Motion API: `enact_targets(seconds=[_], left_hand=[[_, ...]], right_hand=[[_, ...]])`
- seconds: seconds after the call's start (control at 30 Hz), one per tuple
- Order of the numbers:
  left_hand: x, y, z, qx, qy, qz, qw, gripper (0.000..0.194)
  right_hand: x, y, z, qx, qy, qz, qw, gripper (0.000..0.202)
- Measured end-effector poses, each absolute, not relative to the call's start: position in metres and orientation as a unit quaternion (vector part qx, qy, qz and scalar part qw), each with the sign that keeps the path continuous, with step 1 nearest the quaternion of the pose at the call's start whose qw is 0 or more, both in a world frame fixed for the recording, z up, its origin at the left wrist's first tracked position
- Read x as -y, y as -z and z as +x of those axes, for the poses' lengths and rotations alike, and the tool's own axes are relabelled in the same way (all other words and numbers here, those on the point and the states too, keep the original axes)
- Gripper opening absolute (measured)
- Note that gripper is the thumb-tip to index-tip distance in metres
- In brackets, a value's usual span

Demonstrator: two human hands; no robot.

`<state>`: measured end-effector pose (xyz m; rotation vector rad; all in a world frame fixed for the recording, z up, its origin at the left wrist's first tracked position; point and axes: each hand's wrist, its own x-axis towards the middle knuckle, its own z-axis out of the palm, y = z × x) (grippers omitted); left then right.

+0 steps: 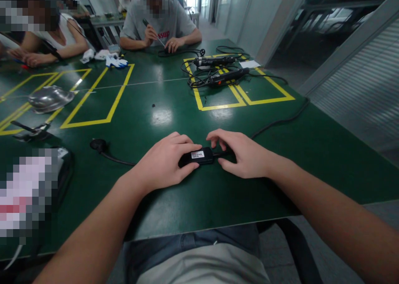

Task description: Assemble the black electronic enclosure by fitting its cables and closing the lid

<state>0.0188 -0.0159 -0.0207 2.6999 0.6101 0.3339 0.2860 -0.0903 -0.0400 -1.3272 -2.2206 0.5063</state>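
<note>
A small black box [204,156] with a white label lies on the green table in front of me. My left hand [170,159] grips its left end between thumb and fingers. Just right of the box, my right hand [241,153] is curved around the black cable, thumb and fingers apart, holding nothing that I can see. The cable leaves the box and runs to the right under that hand. On the left, a cord ends in a black plug [99,145] lying on the table.
Black corded tools [215,61] and coiled cables lie at the back right by yellow tape. A metal bowl [51,99], a metal part [33,131] and gloves [116,62] are to the left. People sit across the green table [174,209].
</note>
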Motion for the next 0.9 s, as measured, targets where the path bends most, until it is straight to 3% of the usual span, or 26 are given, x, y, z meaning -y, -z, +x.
enact_targets(seconds=[0.27,0.73,0.8,0.9], left_hand=[[0.018,0.021,0.02,-0.232,-0.104,0.95,0.184,0.035],[0.019,0.023,0.022,-0.237,-0.103,0.947,0.193,0.035],[0.018,0.023,0.022,-0.235,-0.116,0.943,0.206,0.034],[0.014,0.023,0.022,-0.254,-0.163,0.927,0.224,0.034]], right_hand=[[0.089,0.051,0.276,0.82,-0.183,-0.476,0.26,0.024],[0.087,0.056,0.277,0.824,-0.155,-0.47,0.277,0.025],[0.088,0.057,0.277,0.818,-0.162,-0.478,0.277,0.035],[0.09,0.058,0.278,0.793,-0.186,-0.502,0.292,0.068]])
